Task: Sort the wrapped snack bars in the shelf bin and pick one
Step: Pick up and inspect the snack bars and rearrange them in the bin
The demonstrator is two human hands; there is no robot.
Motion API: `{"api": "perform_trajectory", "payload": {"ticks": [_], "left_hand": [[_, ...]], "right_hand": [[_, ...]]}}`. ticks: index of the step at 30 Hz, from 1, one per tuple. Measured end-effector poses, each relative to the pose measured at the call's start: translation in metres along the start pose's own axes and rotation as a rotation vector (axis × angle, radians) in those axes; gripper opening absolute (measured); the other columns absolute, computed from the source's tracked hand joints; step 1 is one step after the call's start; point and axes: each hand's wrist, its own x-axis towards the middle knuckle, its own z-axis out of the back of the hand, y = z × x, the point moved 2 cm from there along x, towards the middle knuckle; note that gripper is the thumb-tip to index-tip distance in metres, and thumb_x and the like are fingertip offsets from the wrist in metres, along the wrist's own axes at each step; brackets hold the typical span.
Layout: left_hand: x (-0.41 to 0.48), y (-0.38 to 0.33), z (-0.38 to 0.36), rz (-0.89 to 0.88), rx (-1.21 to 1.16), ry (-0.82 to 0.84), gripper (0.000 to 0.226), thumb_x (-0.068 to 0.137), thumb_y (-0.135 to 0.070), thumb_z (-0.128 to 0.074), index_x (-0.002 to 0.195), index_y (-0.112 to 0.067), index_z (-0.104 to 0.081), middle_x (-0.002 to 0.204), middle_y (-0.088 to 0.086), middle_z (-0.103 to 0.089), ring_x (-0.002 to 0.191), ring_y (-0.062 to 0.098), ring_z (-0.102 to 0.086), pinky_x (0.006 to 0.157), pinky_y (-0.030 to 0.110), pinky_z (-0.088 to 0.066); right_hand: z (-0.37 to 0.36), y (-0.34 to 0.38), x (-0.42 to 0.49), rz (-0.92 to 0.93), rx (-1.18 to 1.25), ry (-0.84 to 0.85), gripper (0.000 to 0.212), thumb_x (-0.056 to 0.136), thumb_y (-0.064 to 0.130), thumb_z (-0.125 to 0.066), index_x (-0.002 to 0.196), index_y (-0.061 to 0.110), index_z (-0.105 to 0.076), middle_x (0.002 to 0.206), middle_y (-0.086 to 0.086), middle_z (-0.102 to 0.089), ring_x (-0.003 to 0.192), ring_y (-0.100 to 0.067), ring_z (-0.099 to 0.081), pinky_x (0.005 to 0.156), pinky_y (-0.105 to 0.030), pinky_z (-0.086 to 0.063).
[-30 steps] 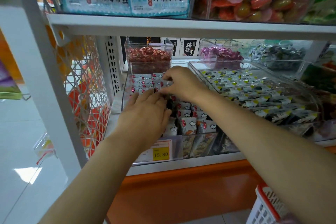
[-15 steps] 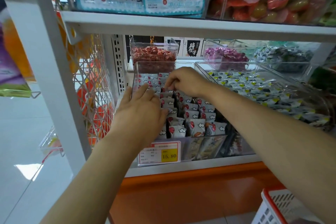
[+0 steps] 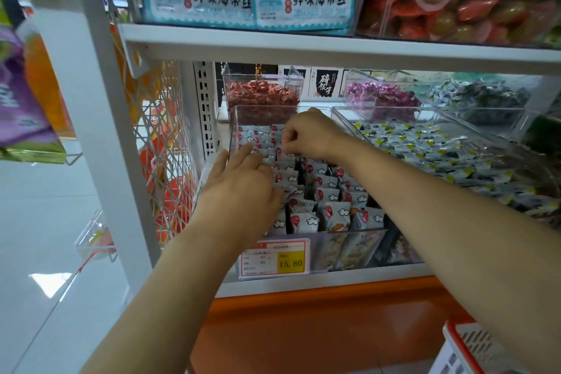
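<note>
In clear bin (image 3: 349, 249) on shelf (image 3: 303, 282), snack bars (image 3: 331, 212) stand on end in rows, crimped tops up. Left grip (image 3: 243, 188) released, flat fingers on bars. Right grip (image 3: 312, 133) curled, apparently pinching one bar's top edge.

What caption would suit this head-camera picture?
Left hand touches wrapped snack bars in a clear shelf bin while right hand pinches one.

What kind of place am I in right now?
Likely a shop's snack aisle: a clear bin of wrapped snack bars, a price tag reading 15.80, and a red shopping basket below.
</note>
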Motion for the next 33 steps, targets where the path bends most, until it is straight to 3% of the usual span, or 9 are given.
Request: {"api": "perform_trajectory", "payload": {"ticks": [6,9,13,17,20,24,27,29,33], "left_hand": [[-0.001,0.0,0.001,0.003,-0.016,-0.005,0.046,0.098,-0.037,-0.032,0.136,-0.013,-0.042,0.151,0.002,-0.029,0.144,0.016,-0.003,0.116,0.035,0.003],[-0.002,-0.001,0.001,0.011,-0.031,-0.016,0.045,0.098,-0.036,-0.032,0.136,-0.014,-0.042,0.151,0.002,-0.029,0.144,0.015,-0.004,0.115,0.035,0.004],[-0.003,0.001,0.005,0.027,-0.057,-0.082,0.044,0.097,-0.031,-0.036,0.138,-0.015,-0.041,0.151,0.0,-0.03,0.143,0.016,-0.009,0.115,0.034,0.003],[-0.007,-0.002,0.015,0.022,-0.12,-0.296,0.036,0.095,-0.018,-0.045,0.128,-0.007,-0.054,0.138,0.007,-0.048,0.131,0.024,-0.033,0.11,0.031,-0.019],[-0.011,-0.009,0.023,0.057,-0.261,-0.387,0.034,0.094,-0.015,-0.046,0.125,-0.004,-0.055,0.133,0.01,-0.052,0.123,0.026,-0.042,0.104,0.031,-0.031],[-0.013,-0.021,0.02,0.112,-0.548,-0.313,0.041,0.097,-0.023,-0.045,0.136,-0.012,-0.044,0.132,0.008,-0.051,0.109,0.022,-0.054,0.092,0.031,-0.045],[-0.014,-0.029,0.012,0.154,-0.733,-0.179,0.041,0.097,-0.026,-0.044,0.137,-0.016,-0.042,0.111,0.003,-0.062,0.078,0.012,-0.062,0.063,0.017,-0.048],[-0.015,-0.032,0.01,0.163,-0.865,-0.13,0.032,0.097,-0.022,-0.045,0.127,-0.015,-0.053,0.09,-0.003,-0.063,0.059,0.003,-0.062,0.045,0.009,-0.042],[-0.016,-0.034,0.009,0.231,-1.106,-0.122,0.02,0.096,-0.021,-0.047,0.101,-0.014,-0.065,0.08,0.004,-0.066,0.062,0.007,-0.066,0.054,0.023,-0.056]], "right_hand": [[0.001,-0.001,-0.012,0.026,0.07,-0.069,0.007,0.086,0.013,-0.065,0.085,0.007,-0.068,0.086,0.002,-0.063,0.091,-0.015,-0.053,0.091,-0.034,-0.041],[-0.001,-0.001,-0.013,0.023,0.068,-0.098,0.008,0.088,0.011,-0.062,0.085,0.006,-0.068,0.092,-0.002,-0.066,0.083,-0.011,-0.053,0.076,-0.027,-0.042],[0.017,-0.003,-0.021,-0.004,0.223,-0.292,0.011,0.091,0.009,-0.056,0.081,0.006,-0.059,0.077,0.006,-0.053,0.07,-0.004,-0.046,0.066,-0.023,-0.034],[0.035,-0.004,-0.051,-0.075,0.383,-0.538,0.01,0.091,0.008,-0.055,0.083,0.003,-0.059,0.082,0.002,-0.053,0.078,-0.01,-0.049,0.067,-0.021,-0.039],[0.04,-0.007,-0.085,-0.109,0.517,-0.652,0.011,0.092,0.006,-0.055,0.081,0.009,-0.054,0.089,-0.011,-0.059,0.076,-0.019,-0.055,0.068,-0.031,-0.048],[0.039,-0.011,-0.13,-0.15,0.732,-0.714,0.015,0.093,0.007,-0.054,0.079,0.015,-0.052,0.08,-0.005,-0.06,0.052,0.0,-0.059,0.047,-0.011,-0.045],[0.031,-0.013,-0.153,-0.185,0.878,-0.676,0.014,0.093,0.008,-0.053,0.081,0.015,-0.057,0.076,-0.001,-0.062,0.051,-0.004,-0.06,0.052,-0.018,-0.051],[0.026,-0.013,-0.162,-0.213,1.001,-0.652,0.014,0.093,0.008,-0.052,0.081,0.011,-0.059,0.073,0.0,-0.063,0.054,-0.007,-0.062,0.055,-0.022,-0.054],[0.019,-0.015,-0.169,-0.252,1.326,-0.601,0.012,0.091,0.003,-0.053,0.082,0.004,-0.06,0.067,0.002,-0.067,0.06,-0.01,-0.065,0.056,-0.021,-0.054]]}}
